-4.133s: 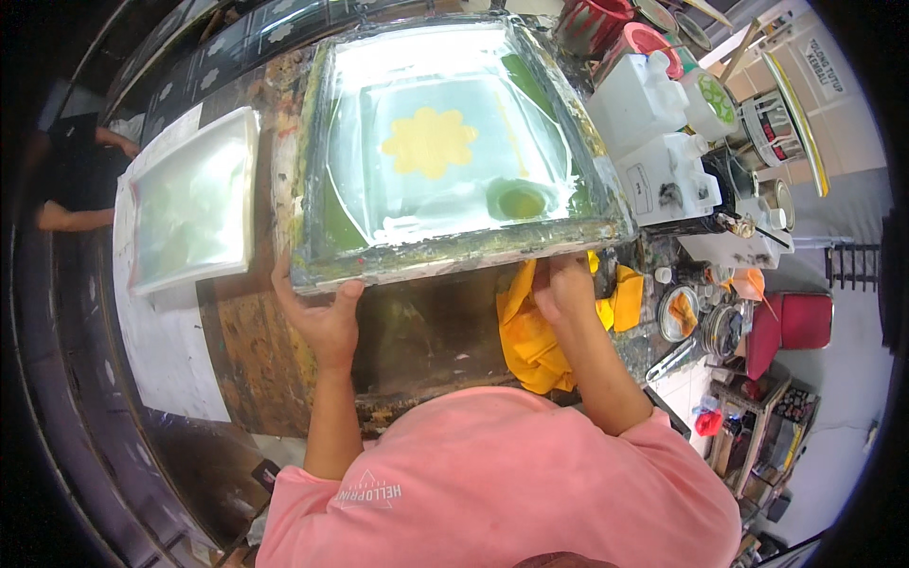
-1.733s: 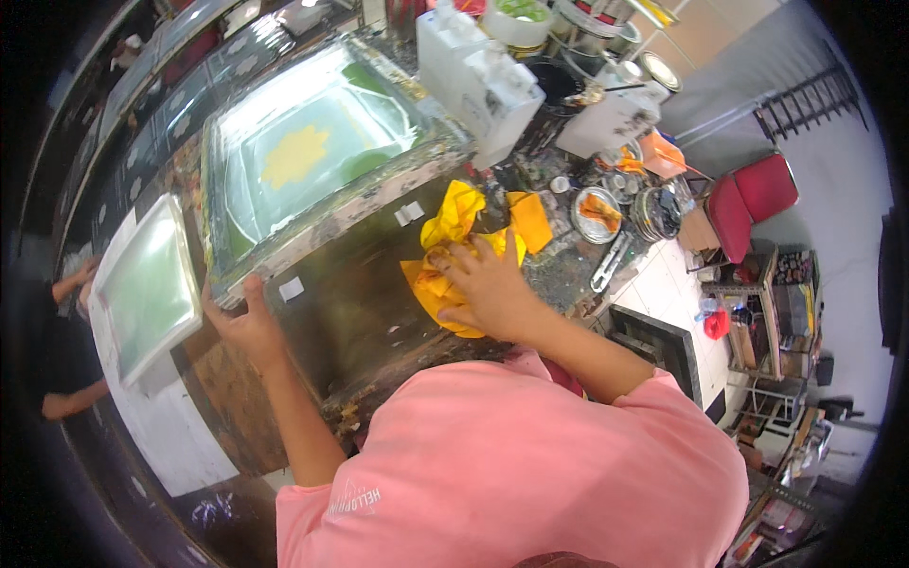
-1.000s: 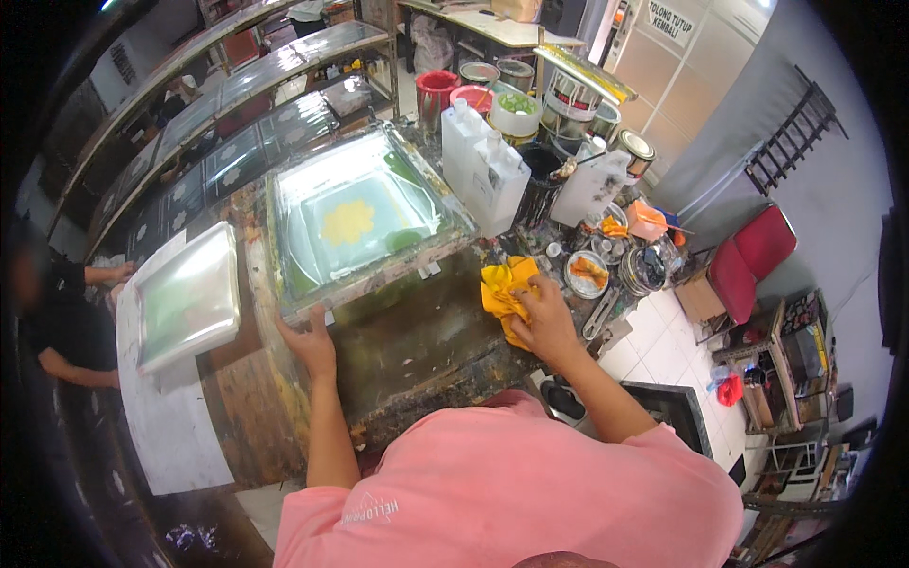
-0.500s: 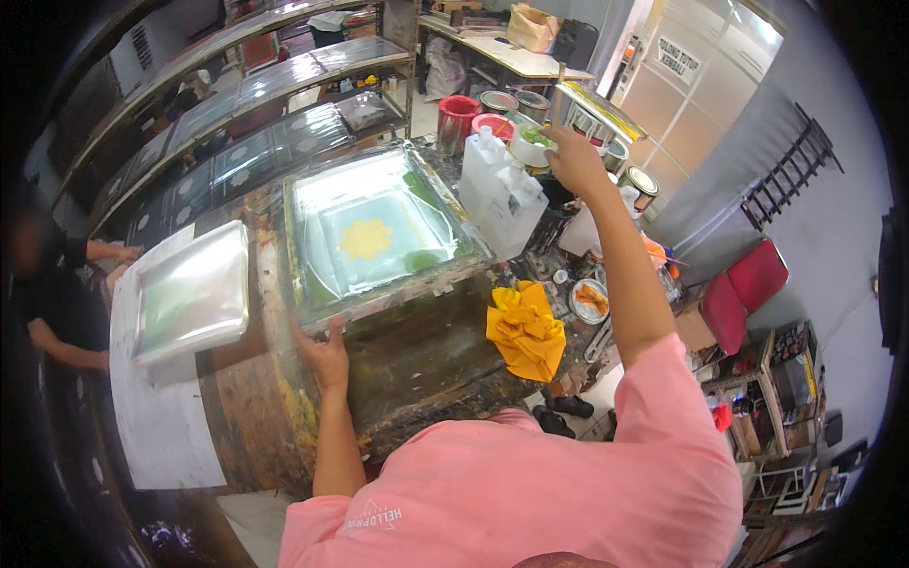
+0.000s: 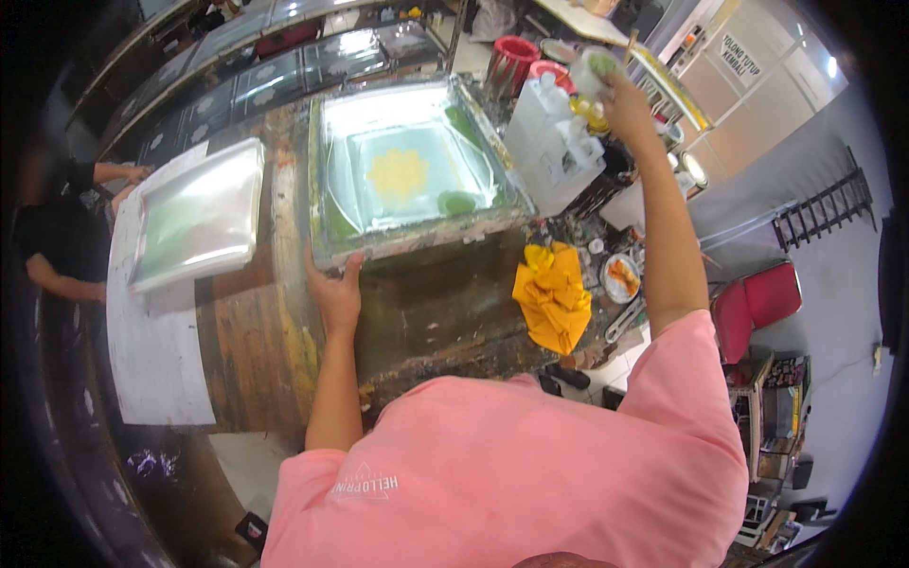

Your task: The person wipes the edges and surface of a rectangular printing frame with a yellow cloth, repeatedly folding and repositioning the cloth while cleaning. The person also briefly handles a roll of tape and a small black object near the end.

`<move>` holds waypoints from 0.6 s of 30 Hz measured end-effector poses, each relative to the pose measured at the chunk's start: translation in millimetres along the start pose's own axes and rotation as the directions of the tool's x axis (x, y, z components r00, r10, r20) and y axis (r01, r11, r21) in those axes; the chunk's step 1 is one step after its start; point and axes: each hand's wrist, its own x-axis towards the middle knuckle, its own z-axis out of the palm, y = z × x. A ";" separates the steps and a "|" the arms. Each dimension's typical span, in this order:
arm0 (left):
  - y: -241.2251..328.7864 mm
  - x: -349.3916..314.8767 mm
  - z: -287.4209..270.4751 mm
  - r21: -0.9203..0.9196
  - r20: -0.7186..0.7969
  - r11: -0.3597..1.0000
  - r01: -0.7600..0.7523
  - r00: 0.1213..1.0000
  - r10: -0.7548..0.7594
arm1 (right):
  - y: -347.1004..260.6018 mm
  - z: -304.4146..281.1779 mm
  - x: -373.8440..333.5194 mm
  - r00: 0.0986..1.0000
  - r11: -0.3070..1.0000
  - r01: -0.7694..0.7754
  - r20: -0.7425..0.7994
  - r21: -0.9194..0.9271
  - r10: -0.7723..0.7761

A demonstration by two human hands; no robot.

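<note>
My right hand, arm stretched to the far right, holds a whitish tub with green ink in it. The tub is blurred and hangs over the cans. With my left hand I grip the near left corner of a screen printing frame, thumb on the near side; some fingers are hidden. A pale yellow flower shape shows in its glossy mesh, with green ink smears around it. White plastic jugs stand right of the frame. A crumpled yellow cloth lies near the table's right edge.
At the left, a person in dark clothes stands by a second, shiny framed panel on white paper. A red-stained bucket and several cans crowd the back right. A stained dish sits beside the cloth.
My right hand has raised the ink tub from among the cans, uncovering a yellow container below. My left hand stays at the frame's corner. The whole view has shifted.
</note>
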 end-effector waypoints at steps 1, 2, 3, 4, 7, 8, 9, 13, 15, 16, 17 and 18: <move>-3.9 -0.3 0.2 0.002 -0.002 1.000 -0.006 1.000 0.006 | -10.1 -6.9 0.9 0.999 0.999 0.016 -0.052 0.031 -0.014; -8.2 0.4 0.1 0.002 -0.007 1.000 -0.014 1.000 0.014 | -23.4 -16.0 -1.7 0.984 0.994 0.107 -0.144 0.030 -0.101; -13.4 1.4 -1.3 0.004 -0.021 1.000 -0.025 0.999 0.025 | -54.5 -33.7 -6.9 0.995 0.997 0.017 -0.103 0.082 -0.008; -17.2 2.0 -3.0 0.035 -0.017 0.998 -0.043 0.999 0.044 | -79.4 -48.3 -16.7 0.993 0.977 0.038 -0.119 0.211 -0.013; -19.6 2.0 -7.7 0.057 -0.004 0.995 -0.087 0.996 0.087 | -158.9 -110.0 -61.1 0.994 0.977 -0.059 0.106 0.206 0.037; -13.6 2.1 -1.0 0.009 0.012 0.996 -0.093 0.996 0.092 | -163.7 -121.5 -83.3 0.970 0.928 -0.049 0.239 0.368 -0.043; -8.2 1.5 1.9 -0.030 0.021 0.995 -0.100 0.995 0.101 | -167.2 -127.2 -104.4 0.925 0.846 -0.064 0.349 0.529 -0.148; -0.3 -2.1 3.3 -0.073 0.005 0.993 -0.091 0.996 0.092 | -207.4 -78.6 -186.1 0.675 0.656 -0.138 0.555 0.742 -0.486; -5.6 -2.0 2.0 -0.023 0.004 0.994 -0.104 0.995 0.104 | -223.6 -45.1 -214.4 0.644 0.712 -0.133 0.606 0.689 -0.466; -7.6 -2.0 0.4 0.033 -0.009 0.992 -0.123 0.992 0.124 | -227.2 -26.3 -225.8 0.701 0.711 -0.087 0.550 0.698 -0.453; -9.6 -1.2 -1.4 0.087 -0.020 0.986 -0.142 0.989 0.144 | -230.2 -8.3 -235.4 0.754 0.713 -0.041 0.490 0.700 -0.437; -12.7 0.0 -2.7 0.138 -0.032 0.978 -0.159 0.986 0.165 | -233.2 5.1 -240.4 0.801 0.717 0.006 0.426 0.697 -0.421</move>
